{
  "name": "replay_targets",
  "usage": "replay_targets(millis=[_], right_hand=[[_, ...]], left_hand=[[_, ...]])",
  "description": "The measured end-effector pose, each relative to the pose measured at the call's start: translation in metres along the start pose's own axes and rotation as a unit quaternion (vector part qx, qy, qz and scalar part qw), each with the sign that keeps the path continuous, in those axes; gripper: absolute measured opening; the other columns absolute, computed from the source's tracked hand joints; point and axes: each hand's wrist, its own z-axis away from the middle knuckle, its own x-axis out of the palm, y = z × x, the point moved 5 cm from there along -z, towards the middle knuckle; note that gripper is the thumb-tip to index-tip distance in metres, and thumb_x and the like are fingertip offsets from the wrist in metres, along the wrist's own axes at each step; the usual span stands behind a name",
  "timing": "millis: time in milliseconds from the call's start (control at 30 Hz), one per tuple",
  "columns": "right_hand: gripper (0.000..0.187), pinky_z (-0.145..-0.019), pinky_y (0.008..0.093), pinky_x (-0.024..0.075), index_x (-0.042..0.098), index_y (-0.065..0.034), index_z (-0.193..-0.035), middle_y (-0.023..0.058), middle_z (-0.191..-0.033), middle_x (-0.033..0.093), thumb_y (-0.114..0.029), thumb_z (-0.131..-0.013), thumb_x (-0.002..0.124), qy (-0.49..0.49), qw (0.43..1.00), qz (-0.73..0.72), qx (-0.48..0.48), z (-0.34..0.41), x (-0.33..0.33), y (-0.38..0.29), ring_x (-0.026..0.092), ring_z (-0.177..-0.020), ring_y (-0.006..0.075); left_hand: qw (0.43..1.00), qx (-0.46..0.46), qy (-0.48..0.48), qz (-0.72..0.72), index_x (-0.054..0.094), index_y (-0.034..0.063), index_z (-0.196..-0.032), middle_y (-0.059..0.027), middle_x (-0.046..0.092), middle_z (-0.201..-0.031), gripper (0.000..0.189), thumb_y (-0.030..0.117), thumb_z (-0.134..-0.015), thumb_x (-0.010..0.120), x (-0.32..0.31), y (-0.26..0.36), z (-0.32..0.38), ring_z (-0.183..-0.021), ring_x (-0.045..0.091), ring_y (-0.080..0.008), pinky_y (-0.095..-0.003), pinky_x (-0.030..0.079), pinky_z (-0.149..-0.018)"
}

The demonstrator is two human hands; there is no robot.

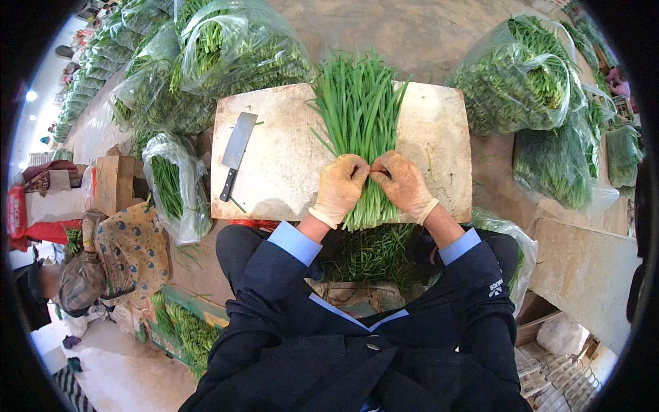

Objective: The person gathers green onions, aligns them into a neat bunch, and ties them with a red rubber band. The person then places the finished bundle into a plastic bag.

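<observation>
A thick bunch of garlic chives (360, 108) lies across a worn, whitish board (278, 154), its leaf tips pointing away from me and its pale stem ends towards my lap. My left hand (342, 185), in a pale rubber glove, rests against the left side of the stems. Gloved the same way, my right hand (404, 183) is against their right side. Thumbs and fingertips of both hands are pinched together, almost meeting over the middle of the bunch. Any thin tie between them is too small to tell. A cleaver (239, 149) with a black handle lies on the board's left.
Clear plastic bags of chives (242, 56) stand beyond the board at left, with more bags (515, 77) at right. A smaller bag (177, 185) is by the board's left edge. Loose greens (378, 252) lie below the board. A seated person (87, 278) works at far left.
</observation>
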Motion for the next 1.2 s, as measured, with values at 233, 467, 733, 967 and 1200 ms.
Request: replay_targets(millis=[233,467,733,967,1200], right_hand=[[0.031,-0.093,0.0468,0.0568,0.069,-0.0012,-0.116,0.0211,-0.111,0.073,-0.003,-0.086,0.074,0.075,0.997,-0.013,-0.015,0.014,0.002,-0.006,0.071,-0.108,0.0408],[0.019,-0.083,0.0439,0.0585,0.073,-0.0023,-0.11,0.0181,-0.101,0.076,-0.008,-0.092,0.077,0.117,0.993,-0.017,0.015,0.023,0.003,0.013,0.075,-0.092,0.0355],[0.018,-0.082,0.0361,0.0559,0.074,0.0003,-0.105,0.0077,-0.091,0.074,-0.016,-0.099,0.08,0.123,0.978,-0.134,0.105,0.019,0.004,0.013,0.069,-0.087,0.0177],[0.021,-0.079,0.034,0.0538,0.075,-0.0004,-0.104,0.0046,-0.09,0.072,-0.018,-0.097,0.082,0.139,0.955,-0.213,0.151,0.024,0.011,0.019,0.063,-0.084,0.014],[0.017,-0.078,0.0376,0.0565,0.074,-0.0023,-0.103,0.0135,-0.094,0.074,-0.014,-0.094,0.082,0.138,0.99,-0.019,-0.027,0.027,0.014,0.0,0.071,-0.084,0.0234]], left_hand=[[0.935,0.19,-0.017,-0.299,0.066,0.0092,-0.086,-0.0121,0.065,-0.079,0.011,0.015,-0.09,0.074,0.018,0.071,0.004,-0.076,0.068,-0.036,-0.0478,0.054,-0.067],[0.957,0.169,-0.072,-0.224,0.073,0.008,-0.099,-0.0131,0.071,-0.092,0.016,0.014,-0.087,0.082,0.007,0.065,-0.009,-0.096,0.071,-0.0366,-0.0474,0.055,-0.088],[0.991,-0.023,0.123,-0.043,0.038,-0.0093,-0.157,-0.0231,0.051,-0.152,0.101,0.022,-0.082,0.097,-0.031,0.002,-0.001,-0.145,0.048,-0.0311,-0.0419,0.04,-0.122],[0.982,-0.108,0.009,0.152,0.036,-0.0026,-0.159,-0.0176,0.06,-0.146,0.106,0.026,-0.078,0.1,0.011,-0.015,0.02,-0.131,0.062,-0.0286,-0.0414,0.049,-0.115],[0.97,-0.096,0.087,0.208,0.039,0.0005,-0.156,-0.0161,0.063,-0.142,0.1,0.012,-0.076,0.097,0.027,-0.021,0.019,-0.128,0.063,-0.0263,-0.041,0.053,-0.11]])
